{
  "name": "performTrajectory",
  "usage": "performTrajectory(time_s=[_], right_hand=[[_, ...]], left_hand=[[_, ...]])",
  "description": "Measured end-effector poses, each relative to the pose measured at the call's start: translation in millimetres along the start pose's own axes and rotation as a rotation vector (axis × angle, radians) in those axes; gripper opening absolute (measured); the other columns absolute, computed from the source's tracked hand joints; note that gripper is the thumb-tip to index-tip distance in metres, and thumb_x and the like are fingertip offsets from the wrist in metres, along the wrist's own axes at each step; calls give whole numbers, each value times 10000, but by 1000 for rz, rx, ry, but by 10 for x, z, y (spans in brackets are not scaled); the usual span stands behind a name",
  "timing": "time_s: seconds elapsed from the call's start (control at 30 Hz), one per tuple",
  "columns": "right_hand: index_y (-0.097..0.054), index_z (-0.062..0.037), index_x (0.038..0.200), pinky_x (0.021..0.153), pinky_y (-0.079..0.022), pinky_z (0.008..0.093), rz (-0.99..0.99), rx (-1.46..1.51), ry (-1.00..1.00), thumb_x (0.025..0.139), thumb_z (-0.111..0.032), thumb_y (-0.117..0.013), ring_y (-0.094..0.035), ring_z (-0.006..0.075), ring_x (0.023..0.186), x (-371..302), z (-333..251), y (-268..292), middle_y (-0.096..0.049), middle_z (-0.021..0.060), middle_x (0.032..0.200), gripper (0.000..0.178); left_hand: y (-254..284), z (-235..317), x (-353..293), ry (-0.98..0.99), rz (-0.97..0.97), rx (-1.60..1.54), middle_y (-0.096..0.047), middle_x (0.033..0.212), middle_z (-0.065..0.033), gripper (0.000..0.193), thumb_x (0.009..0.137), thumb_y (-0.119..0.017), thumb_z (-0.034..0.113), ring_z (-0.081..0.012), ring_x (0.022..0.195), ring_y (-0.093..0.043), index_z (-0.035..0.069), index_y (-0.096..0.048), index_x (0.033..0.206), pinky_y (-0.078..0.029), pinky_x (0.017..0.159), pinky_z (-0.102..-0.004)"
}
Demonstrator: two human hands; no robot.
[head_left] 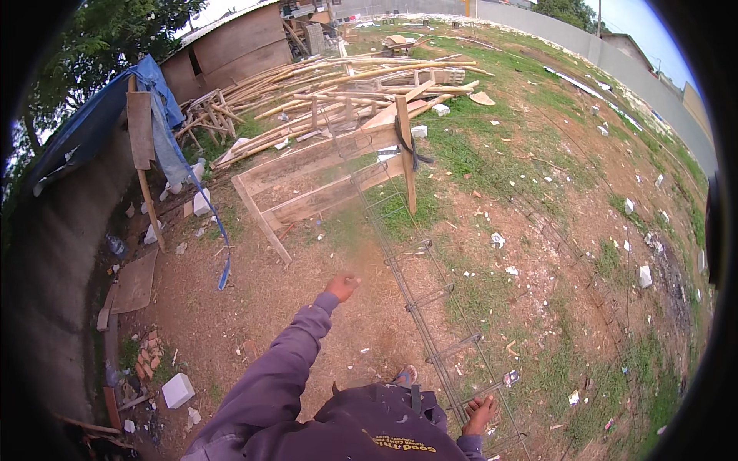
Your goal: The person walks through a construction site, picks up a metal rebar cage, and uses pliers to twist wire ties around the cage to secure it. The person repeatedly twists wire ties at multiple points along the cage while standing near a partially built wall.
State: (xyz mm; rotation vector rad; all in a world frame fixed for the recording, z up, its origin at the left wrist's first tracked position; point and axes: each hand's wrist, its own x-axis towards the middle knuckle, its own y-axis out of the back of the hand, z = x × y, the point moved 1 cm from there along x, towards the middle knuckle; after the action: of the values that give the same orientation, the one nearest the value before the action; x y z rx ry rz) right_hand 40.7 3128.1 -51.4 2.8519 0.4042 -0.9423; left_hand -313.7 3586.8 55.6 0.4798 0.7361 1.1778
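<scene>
A long rebar cage, made of thin steel bars tied with square stirrups, runs from my right side up to a wooden trestle. Its far part crosses the trestle's boards. My right hand is closed around a bar at the cage's near end, with its fingers curled. Over bare soil, left of the cage and apart from it, my left hand reaches forward with bent fingers. Whatever it may hold is too small to make out. Dark strips hang looped on the trestle's upright post.
Bamboo poles and timber lie heaped beyond the trestle. At left, a blue tarp hangs on a post beside a grey wall. A white block sits at lower left. Rubble and white scraps dot the grass at right.
</scene>
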Motion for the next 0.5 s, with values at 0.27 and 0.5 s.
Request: performTrajectory(time_s=[0.27, 0.5], right_hand=[[-564, 70, 1203, 907, -453, 426, 437, -589, 435, 974, -409, -568, -593, 340, 1005, 296, 81, -827, -636, 217, 1085, 531], [-593, -6, 1241, 898, -481, 499, 1134, -1124, 659, 988, -322, -554, -580, 360, 1079, -160, -121, -1193, -611, 200, 1183, 407]], left_hand=[[-66, 495, 3233, -331, 256, 348, -600, 1278, -252, 706, 892, -614, 523, -409, 1101, -616, -30, -539, 1325, -469, 974, -472], [-392, 576, 4453, -341, -171, 190, -668, 834, -234, 578, 946, -514, 551, -382, 817, -661, 5, -696, 1003, -498, 787, -473]])
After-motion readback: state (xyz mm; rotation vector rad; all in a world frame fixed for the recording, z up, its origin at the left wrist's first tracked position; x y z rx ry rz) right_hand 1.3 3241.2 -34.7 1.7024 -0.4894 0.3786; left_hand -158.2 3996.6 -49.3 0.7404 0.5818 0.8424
